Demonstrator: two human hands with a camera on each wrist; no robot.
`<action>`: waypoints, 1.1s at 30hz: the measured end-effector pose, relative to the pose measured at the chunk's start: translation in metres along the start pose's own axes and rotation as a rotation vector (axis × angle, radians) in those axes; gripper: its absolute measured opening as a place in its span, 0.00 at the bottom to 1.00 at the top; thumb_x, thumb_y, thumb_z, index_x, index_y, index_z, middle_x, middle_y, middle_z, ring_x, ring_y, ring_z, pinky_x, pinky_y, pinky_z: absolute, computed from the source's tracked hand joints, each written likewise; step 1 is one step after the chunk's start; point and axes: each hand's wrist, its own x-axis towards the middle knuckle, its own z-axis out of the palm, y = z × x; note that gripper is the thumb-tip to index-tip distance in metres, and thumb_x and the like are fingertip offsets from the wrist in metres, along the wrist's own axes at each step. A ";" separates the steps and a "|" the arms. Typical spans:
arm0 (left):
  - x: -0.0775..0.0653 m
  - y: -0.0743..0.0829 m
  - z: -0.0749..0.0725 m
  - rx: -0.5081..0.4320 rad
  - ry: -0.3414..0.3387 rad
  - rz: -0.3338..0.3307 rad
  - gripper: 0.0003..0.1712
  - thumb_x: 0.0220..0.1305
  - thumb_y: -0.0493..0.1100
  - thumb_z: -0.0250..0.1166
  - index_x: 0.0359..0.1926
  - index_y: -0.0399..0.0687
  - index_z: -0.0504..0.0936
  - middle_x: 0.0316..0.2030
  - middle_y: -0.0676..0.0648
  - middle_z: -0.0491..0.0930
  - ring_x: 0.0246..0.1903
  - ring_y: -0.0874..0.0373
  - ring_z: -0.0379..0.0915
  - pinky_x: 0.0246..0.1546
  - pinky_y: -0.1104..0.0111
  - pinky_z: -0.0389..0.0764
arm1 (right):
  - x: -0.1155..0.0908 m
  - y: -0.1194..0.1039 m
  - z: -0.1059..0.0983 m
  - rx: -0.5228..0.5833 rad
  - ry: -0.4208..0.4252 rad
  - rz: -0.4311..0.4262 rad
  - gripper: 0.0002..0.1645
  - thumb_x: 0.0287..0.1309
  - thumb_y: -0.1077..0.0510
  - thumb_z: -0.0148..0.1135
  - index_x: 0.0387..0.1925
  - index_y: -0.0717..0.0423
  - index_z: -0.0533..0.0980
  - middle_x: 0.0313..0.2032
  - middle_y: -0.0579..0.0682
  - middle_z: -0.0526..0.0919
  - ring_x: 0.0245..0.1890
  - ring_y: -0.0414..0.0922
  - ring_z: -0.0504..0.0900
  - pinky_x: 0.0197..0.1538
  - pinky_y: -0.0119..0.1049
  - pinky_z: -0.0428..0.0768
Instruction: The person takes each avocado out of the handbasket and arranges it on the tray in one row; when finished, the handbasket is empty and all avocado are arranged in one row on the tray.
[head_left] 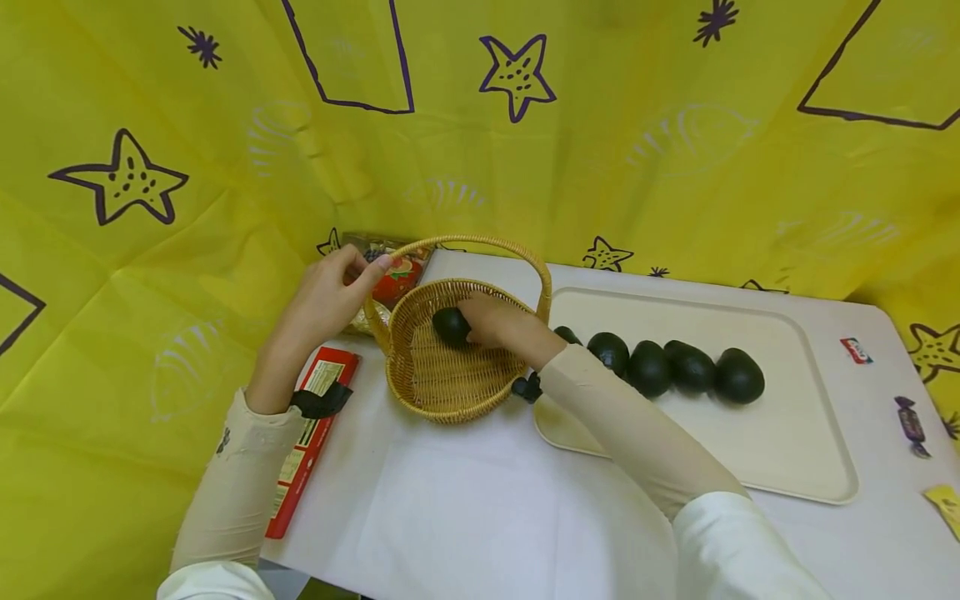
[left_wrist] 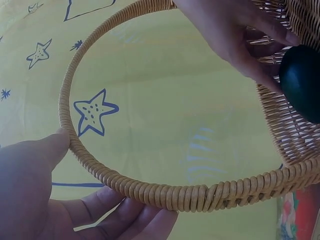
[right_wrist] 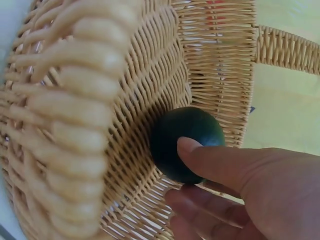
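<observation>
A woven wicker basket (head_left: 438, 392) with a tall arched handle (head_left: 480, 240) stands on the white table. My left hand (head_left: 327, 293) holds that handle on its left side, thumb and fingers on either side of the cane in the left wrist view. Inside the basket, my right hand (head_left: 497, 321) grips a dark green avocado (right_wrist: 175, 145). In the right wrist view the thumb presses its top, with the fingers beneath it, low against the woven wall. Several more avocados (head_left: 738, 377) lie in a row on a cream tray (head_left: 795, 450), partly hidden behind my right forearm.
Left of the basket lies a long red box (head_left: 288, 492). A red package (head_left: 393, 279) and a gold-wrapped item (head_left: 365, 320) sit behind and beside the basket. Wrapped candies (head_left: 912, 427) lie right of the tray. A yellow patterned cloth (head_left: 450, 150) hangs behind the table.
</observation>
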 end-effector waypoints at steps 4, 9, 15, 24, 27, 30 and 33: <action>-0.001 -0.001 -0.002 0.003 0.000 -0.008 0.35 0.77 0.72 0.51 0.43 0.43 0.78 0.41 0.41 0.81 0.40 0.47 0.75 0.41 0.57 0.73 | 0.006 -0.003 0.002 -0.044 0.036 -0.024 0.33 0.72 0.55 0.68 0.73 0.60 0.70 0.68 0.59 0.76 0.69 0.54 0.75 0.71 0.46 0.74; 0.000 -0.001 -0.001 0.004 -0.001 -0.006 0.35 0.77 0.72 0.51 0.42 0.43 0.78 0.41 0.41 0.81 0.40 0.47 0.75 0.41 0.56 0.73 | 0.009 -0.005 0.005 -0.048 0.057 -0.038 0.38 0.69 0.49 0.71 0.74 0.59 0.69 0.67 0.58 0.74 0.67 0.52 0.77 0.67 0.46 0.77; 0.001 -0.002 -0.001 0.000 0.003 0.000 0.35 0.77 0.71 0.51 0.42 0.43 0.78 0.41 0.41 0.80 0.40 0.47 0.75 0.40 0.57 0.73 | 0.013 -0.007 0.006 -0.081 0.088 -0.053 0.40 0.65 0.49 0.74 0.70 0.63 0.69 0.65 0.60 0.76 0.66 0.53 0.77 0.68 0.44 0.76; 0.001 0.000 -0.001 0.009 -0.008 -0.003 0.36 0.76 0.73 0.50 0.44 0.44 0.79 0.43 0.41 0.81 0.41 0.46 0.75 0.42 0.55 0.73 | 0.019 -0.001 0.011 -0.095 0.057 -0.092 0.48 0.71 0.51 0.68 0.83 0.56 0.55 0.76 0.62 0.67 0.76 0.56 0.68 0.75 0.48 0.68; 0.001 -0.001 -0.002 0.006 -0.005 0.002 0.35 0.77 0.72 0.51 0.44 0.43 0.79 0.42 0.41 0.81 0.41 0.46 0.76 0.42 0.56 0.73 | 0.019 -0.001 0.010 -0.114 0.085 -0.118 0.48 0.71 0.52 0.68 0.83 0.56 0.56 0.78 0.61 0.64 0.77 0.56 0.67 0.76 0.48 0.68; 0.001 -0.001 -0.002 0.017 -0.002 -0.001 0.35 0.77 0.72 0.51 0.44 0.43 0.78 0.42 0.41 0.81 0.41 0.46 0.75 0.42 0.56 0.73 | 0.019 -0.003 0.009 -0.119 0.097 -0.145 0.45 0.71 0.54 0.68 0.81 0.56 0.59 0.79 0.59 0.63 0.77 0.55 0.66 0.76 0.47 0.67; 0.001 -0.002 -0.002 0.025 -0.003 -0.003 0.36 0.77 0.73 0.50 0.44 0.43 0.78 0.43 0.41 0.81 0.42 0.46 0.76 0.43 0.55 0.73 | 0.020 -0.006 0.008 -0.107 0.085 -0.157 0.43 0.72 0.55 0.68 0.80 0.58 0.61 0.79 0.58 0.62 0.78 0.54 0.64 0.78 0.46 0.63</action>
